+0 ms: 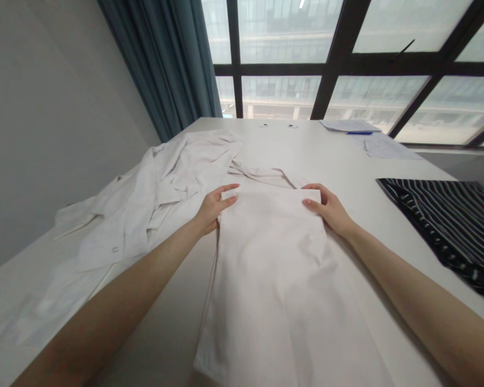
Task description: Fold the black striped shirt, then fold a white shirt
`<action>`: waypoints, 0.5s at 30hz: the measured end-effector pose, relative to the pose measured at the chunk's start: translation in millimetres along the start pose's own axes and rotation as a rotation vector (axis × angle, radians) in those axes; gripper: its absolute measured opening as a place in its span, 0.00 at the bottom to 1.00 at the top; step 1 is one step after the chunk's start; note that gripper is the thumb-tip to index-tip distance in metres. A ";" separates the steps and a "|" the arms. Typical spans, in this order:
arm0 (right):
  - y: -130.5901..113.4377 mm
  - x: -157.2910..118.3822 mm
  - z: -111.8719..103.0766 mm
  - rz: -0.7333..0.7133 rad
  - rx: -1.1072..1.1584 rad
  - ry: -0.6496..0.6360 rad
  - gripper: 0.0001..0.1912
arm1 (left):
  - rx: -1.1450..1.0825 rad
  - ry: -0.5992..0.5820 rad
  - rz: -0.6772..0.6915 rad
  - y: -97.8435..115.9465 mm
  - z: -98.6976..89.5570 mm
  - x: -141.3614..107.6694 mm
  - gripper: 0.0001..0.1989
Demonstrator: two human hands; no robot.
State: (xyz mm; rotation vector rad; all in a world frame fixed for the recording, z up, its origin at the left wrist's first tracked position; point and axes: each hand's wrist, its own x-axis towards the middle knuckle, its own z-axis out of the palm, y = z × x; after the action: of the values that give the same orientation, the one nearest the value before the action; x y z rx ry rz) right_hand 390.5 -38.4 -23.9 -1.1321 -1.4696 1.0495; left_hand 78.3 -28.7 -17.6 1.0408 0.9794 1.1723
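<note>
A white apron-like cloth (272, 258) with straps lies lengthwise in front of me, its near end running out of view at the bottom. My left hand (213, 208) pinches its far left corner between thumb and fingers. At the far right corner, my right hand (326, 207) grips the same edge, thumb on top. The edge between my hands is straight and slightly raised. Thin white straps (262, 174) lie loosely on the table just beyond it.
A crumpled white garment (141, 193) covers the left side of the white table (298, 148). Black cloth with white stripes (452, 220) lies at the right. Papers (347, 126) and a blue pen (358, 133) are at the far right, before windows. A blue curtain (173, 59) hangs behind.
</note>
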 end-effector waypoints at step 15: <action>-11.1 -3.8 8.7 -0.252 -0.296 0.034 0.18 | 0.589 -0.080 0.170 27.5 -5.2 4.4 0.16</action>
State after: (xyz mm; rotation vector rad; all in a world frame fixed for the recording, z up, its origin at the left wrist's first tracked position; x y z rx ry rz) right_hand 380.7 -45.0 -15.3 -1.1247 -1.7283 0.6511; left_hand 67.5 -21.4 7.6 1.6507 1.2246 0.9846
